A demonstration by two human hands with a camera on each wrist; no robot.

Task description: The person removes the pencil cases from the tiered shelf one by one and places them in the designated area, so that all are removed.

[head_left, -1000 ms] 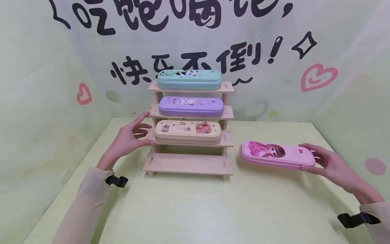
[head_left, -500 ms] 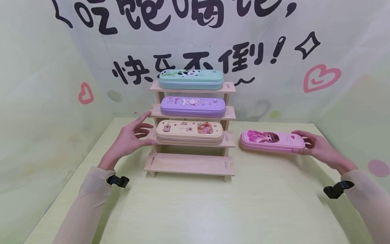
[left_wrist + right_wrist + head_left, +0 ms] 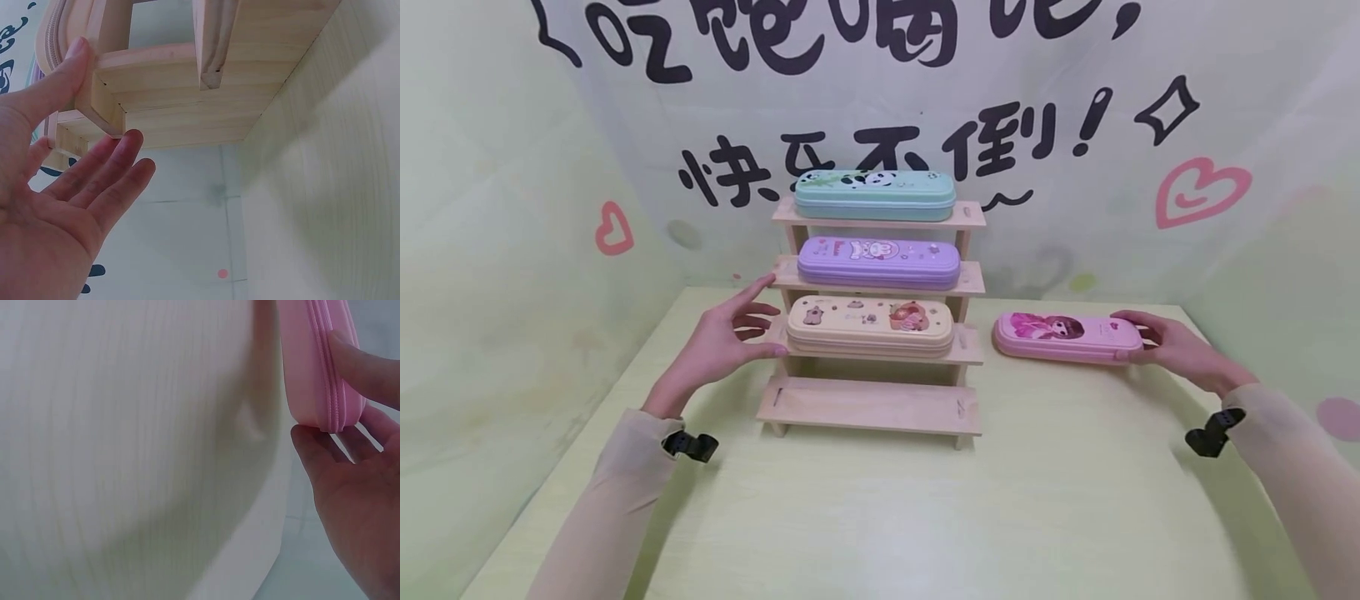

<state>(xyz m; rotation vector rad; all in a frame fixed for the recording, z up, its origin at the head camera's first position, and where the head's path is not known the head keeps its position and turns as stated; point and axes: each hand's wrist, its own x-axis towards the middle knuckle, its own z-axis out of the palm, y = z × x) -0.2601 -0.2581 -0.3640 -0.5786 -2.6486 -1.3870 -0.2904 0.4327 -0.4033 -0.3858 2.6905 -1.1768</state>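
Note:
A pink zippered pencil case [image 3: 1063,337] printed with a doll-like girl lies low at the table's back right, beside the shelf. My right hand [image 3: 1176,350] grips its right end, thumb at the front and fingers behind; the right wrist view shows the thumb on its side near the zip. My left hand [image 3: 722,342] is spread at the left side of the stepped wooden shelf [image 3: 868,404], index fingertip at one tier's end and thumb at the tier below. On the upper tiers sit a mint panda case [image 3: 876,196], a purple case [image 3: 880,264] and a cream case [image 3: 868,325].
The shelf's lowest tier shows bare wood. A pale wood-grain table [image 3: 880,517] extends in front, with a lettered fabric backdrop [image 3: 910,92] close behind the shelf and pale side walls left and right. Each wrist wears a black strap.
My right hand has carried the pink pencil case back and slightly left, lowering it towards the table by the shelf. The left hand has kept its place at the shelf.

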